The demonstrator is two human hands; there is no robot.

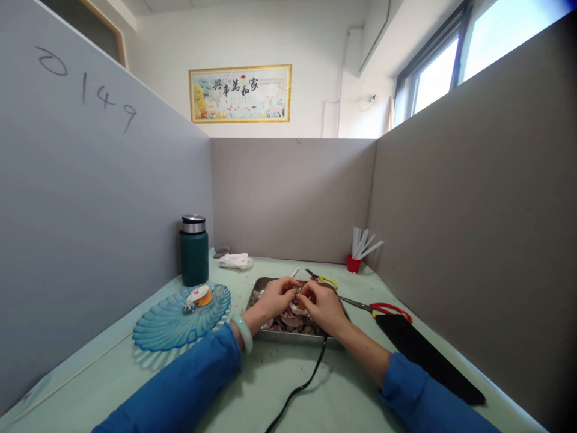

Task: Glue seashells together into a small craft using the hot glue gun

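Both hands meet over a metal tray [288, 338] filled with brownish and pale pieces that look like seashells [293, 322]. My left hand [277, 297], wearing a pale bangle [243, 332] at the wrist, has its thumb and fingers pinched together. Close beside it, my right hand [323, 307] is closed too, fingertips almost touching those of the left. Something small is between the fingertips, but its shape is hidden. A bit of orange shows just below the right fingers. The tip of a white stick [295, 272] pokes up behind the left fingers.
Left stand a blue scalloped glass plate [157, 328] with small pieces on it and a green bottle [194, 258]. Pliers [324, 279], red-handled scissors [390, 310], a black flat object [428, 358] and a red cup [354, 264] of white sticks lie right. A black cord [300, 388] runs frontward.
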